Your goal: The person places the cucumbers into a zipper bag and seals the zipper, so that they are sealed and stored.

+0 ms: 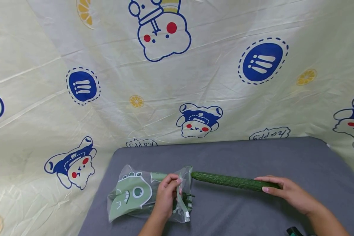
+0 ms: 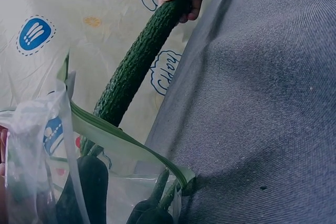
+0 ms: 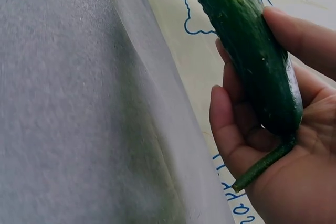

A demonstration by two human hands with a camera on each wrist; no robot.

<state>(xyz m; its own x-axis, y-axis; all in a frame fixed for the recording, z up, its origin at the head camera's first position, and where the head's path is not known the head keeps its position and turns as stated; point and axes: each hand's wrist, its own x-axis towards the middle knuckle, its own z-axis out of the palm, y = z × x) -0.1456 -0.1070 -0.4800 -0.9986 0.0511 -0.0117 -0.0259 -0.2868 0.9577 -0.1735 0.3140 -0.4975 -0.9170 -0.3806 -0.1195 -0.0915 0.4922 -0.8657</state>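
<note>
The right hand grips a long green cucumber by its stem end, with the far tip at the mouth of a clear zip bag. In the right wrist view the thumb and curled fingers of the right hand surround the cucumber, its stem lying by the palm. The left hand pinches the bag's edge near the opening. Inside the bag, dark green vegetables with stems show in the left wrist view, below the held cucumber.
A grey cloth-covered table lies under the bag. Behind it hangs a pale printed sheet. A dark object with a green edge is partly visible at the bottom right.
</note>
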